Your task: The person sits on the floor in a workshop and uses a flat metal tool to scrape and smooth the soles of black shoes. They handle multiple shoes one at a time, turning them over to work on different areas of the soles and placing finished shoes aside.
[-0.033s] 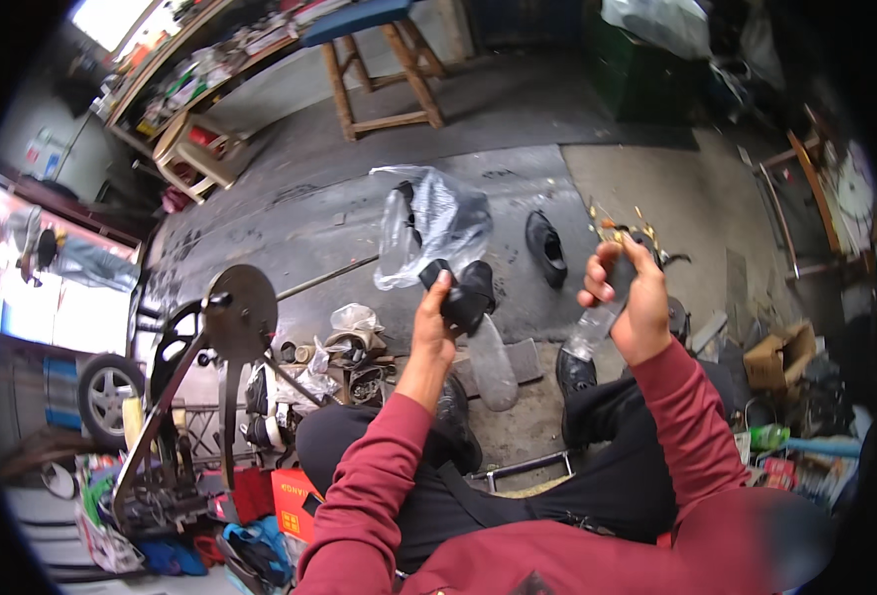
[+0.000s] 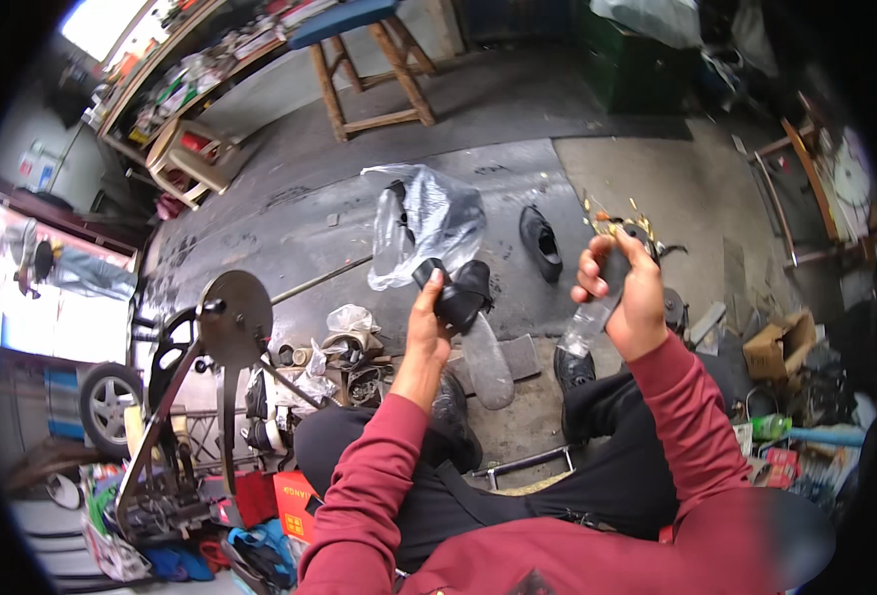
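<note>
My left hand (image 2: 426, 332) is closed on a black shoe (image 2: 461, 300), its thumb pressed along the upper side. Just below the shoe, a greyish sole-shaped piece (image 2: 488, 369) hangs or lies; whether it touches the shoe I cannot tell. Off to the right, my right hand (image 2: 632, 297) is raised with curled fingers around a clear plastic thing (image 2: 585, 325), bottle-like in shape, its upper part hidden by the palm. Beyond both hands a second black shoe (image 2: 540, 244) rests on the dark mat. A clear plastic bag (image 2: 428, 223) with something dark inside lies left of it.
A hand-cranked machine with a round wheel (image 2: 235, 317) stands at my left, near a car wheel (image 2: 111, 407). A blue-topped wooden stool (image 2: 364, 64) is at the back. Scraps and a cardboard box (image 2: 780, 345) crowd the right side. Clutter lies by the orange-red box (image 2: 295, 504).
</note>
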Demonstrator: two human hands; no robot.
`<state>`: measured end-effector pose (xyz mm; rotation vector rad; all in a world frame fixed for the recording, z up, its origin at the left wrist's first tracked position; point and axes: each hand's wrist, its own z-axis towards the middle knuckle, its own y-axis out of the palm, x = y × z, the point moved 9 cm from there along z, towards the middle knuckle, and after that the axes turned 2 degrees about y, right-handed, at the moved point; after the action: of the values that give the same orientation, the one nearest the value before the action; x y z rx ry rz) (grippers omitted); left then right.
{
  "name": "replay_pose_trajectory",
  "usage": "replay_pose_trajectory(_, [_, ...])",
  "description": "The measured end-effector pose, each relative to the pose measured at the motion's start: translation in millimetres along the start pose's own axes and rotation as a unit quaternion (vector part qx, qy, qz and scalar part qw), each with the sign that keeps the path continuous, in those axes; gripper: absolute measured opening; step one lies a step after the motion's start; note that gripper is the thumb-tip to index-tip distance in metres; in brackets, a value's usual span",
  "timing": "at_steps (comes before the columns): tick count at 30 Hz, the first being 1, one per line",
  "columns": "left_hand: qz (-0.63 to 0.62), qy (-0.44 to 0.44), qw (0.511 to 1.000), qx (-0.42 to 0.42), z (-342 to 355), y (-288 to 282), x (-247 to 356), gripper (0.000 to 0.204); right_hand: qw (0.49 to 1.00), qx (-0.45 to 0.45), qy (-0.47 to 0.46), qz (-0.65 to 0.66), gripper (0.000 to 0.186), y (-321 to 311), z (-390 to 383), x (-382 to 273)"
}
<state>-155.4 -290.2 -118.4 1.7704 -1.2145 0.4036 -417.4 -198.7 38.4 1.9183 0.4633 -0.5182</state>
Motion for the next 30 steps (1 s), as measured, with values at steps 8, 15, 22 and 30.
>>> replay_pose_trajectory(8, [0.009, -0.037, 0.996, -0.084, -29.8, 26.0, 1.3, 0.045, 1.0, -0.013, -0.011, -0.001, 0.04, 0.8, -2.4, -6.4])
replay_pose_trajectory(15, [0.117, 0.022, 0.991, -0.06, -107.0, 14.1, 8.5, 0.049, 1.0, -0.021, -0.011, 0.01, 0.04, 8.6, -9.7, -6.7])
replay_pose_trajectory(22, [0.23, 0.102, 0.967, -0.036, -179.4, 6.0, -20.7, 0.059, 1.0, -0.022, -0.003, -0.013, 0.041, 8.7, -14.1, -2.3])
replay_pose_trajectory(30, [0.416, 0.293, 0.86, 0.034, -206.5, 18.4, -61.3, 0.072, 0.999, -0.028, 0.007, -0.039, 0.044, 14.3, -20.0, 7.8])
